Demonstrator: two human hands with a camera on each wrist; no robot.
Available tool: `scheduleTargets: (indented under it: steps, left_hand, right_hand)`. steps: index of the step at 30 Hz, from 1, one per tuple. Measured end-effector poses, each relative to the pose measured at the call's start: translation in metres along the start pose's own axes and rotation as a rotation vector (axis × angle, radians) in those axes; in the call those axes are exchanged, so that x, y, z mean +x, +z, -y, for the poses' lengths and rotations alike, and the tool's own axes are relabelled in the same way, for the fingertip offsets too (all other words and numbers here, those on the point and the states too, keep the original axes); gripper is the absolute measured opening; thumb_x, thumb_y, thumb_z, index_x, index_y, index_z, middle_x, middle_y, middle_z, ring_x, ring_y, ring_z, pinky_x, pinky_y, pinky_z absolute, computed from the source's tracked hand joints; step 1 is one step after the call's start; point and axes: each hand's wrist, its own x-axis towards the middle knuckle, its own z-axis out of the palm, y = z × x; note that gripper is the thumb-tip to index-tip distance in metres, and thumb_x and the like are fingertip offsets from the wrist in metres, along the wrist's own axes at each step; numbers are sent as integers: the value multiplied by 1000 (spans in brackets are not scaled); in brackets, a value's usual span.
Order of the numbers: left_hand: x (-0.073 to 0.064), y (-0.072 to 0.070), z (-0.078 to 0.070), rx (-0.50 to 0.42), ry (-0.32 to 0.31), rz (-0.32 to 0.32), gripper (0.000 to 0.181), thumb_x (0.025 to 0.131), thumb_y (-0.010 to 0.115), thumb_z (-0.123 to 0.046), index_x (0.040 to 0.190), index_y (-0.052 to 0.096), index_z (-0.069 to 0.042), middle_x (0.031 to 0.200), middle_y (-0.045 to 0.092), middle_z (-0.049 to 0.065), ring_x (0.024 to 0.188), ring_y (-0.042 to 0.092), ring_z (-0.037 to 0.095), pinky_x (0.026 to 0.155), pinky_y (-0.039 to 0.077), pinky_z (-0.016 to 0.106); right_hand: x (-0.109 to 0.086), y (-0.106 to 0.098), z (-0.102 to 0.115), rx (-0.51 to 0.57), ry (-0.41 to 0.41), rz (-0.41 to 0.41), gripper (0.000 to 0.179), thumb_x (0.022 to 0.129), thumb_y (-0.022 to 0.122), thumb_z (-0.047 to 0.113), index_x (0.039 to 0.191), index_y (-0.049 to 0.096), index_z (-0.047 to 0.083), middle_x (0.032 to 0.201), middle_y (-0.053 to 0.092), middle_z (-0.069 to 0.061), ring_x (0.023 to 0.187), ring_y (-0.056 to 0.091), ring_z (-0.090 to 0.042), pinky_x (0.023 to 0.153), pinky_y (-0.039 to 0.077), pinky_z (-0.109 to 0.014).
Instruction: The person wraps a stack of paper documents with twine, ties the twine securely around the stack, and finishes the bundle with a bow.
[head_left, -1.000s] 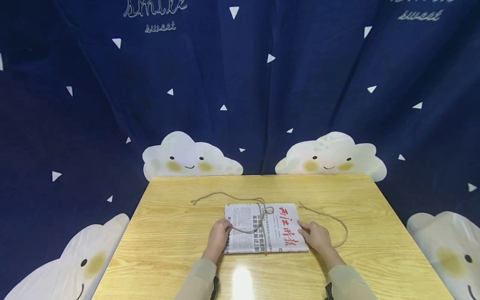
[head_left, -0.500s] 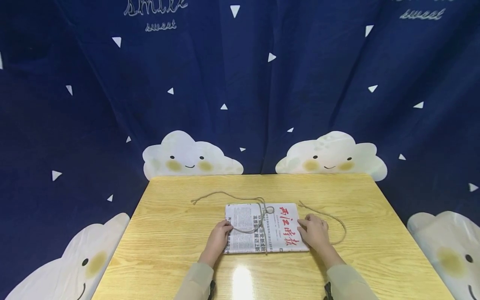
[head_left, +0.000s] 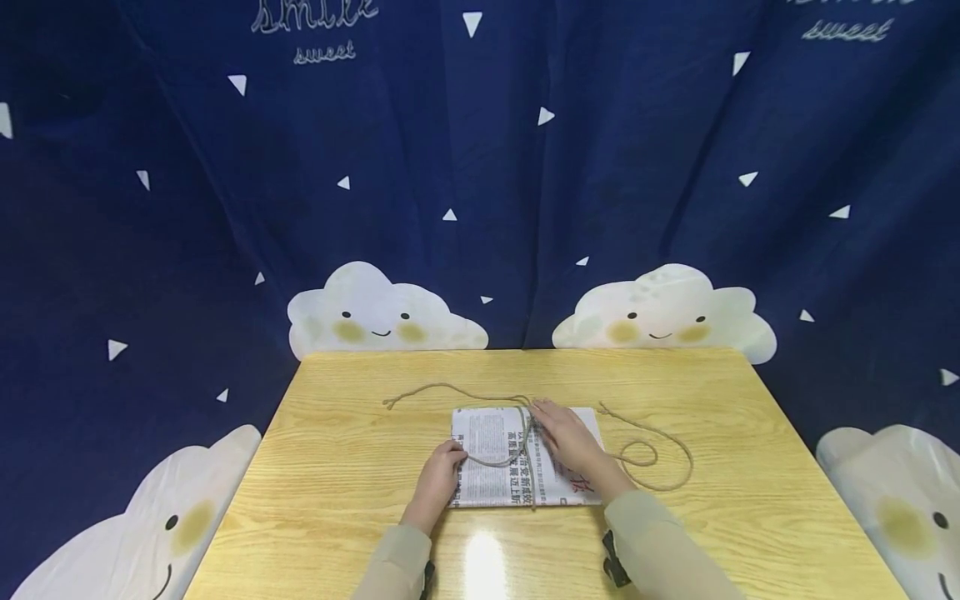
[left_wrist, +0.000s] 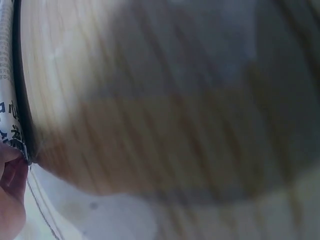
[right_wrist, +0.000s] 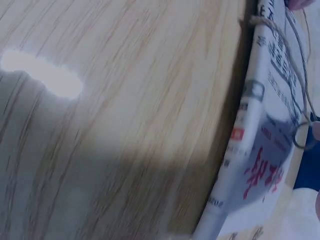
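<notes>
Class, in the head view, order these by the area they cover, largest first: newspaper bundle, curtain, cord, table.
1. Curtain
2. Table
3. Newspaper bundle, partly hidden
4. Cord, long but thin

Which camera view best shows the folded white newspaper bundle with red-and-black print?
The head view: most of the newspaper bundle shows from above, though the bare right hand covers part. The right wrist view shows its edge and slanted top; the left wrist view, only a narrow strip.
</notes>
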Motion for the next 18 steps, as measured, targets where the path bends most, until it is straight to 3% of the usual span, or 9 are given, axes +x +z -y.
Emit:
scheduleTargets:
  steps: [4, 8, 10, 14, 18]
  left_hand:
    - [1, 0, 0, -8, -10, 2, 18, 78, 62, 9, 92, 70, 1, 97, 61, 8, 95, 60, 25, 85, 50, 34]
    - [1, 0, 0, -14, -15, 3, 18, 78, 61, 10, 92, 70, 1, 97, 61, 7, 95, 60, 25, 85, 50, 34]
    - [1, 0, -1, -14, -14, 3, 18, 78, 61, 10, 91, 70, 1, 96, 61, 7, 95, 60, 25, 85, 51, 34]
    - [1, -1, -1, -16, -24, 12, 17, 80, 59, 9, 92, 69, 1, 96, 61, 7, 95, 60, 25, 85, 51, 34]
    - [1, -1, -2, -11, -33, 16, 18, 81, 59, 9, 93, 69, 1, 96, 60, 6, 95, 60, 24, 84, 51, 33]
  right_hand:
    - [0, 10, 3, -26, 8, 54, 39, 86, 60, 9, 124, 54, 7, 120, 57, -11, 116, 48, -30, 102, 29, -54]
    - [-5, 18, -2, -31, -17, -13, 17, 81, 65, 7, 98, 66, 10, 86, 60, -2, 88, 56, -23, 88, 42, -45]
    - [-8, 20, -6, -26, -46, -56, 9, 80, 66, 6, 88, 67, 11, 79, 58, 0, 80, 57, -22, 80, 45, -41]
    - [-15, 19, -16, -22, -51, -85, 6, 82, 64, 6, 85, 66, 11, 84, 62, -2, 82, 60, -21, 73, 49, -39]
    - [-25, 17, -29, -19, 58, -83, 7, 84, 61, 8, 87, 65, 12, 96, 66, -7, 94, 60, -26, 79, 47, -46]
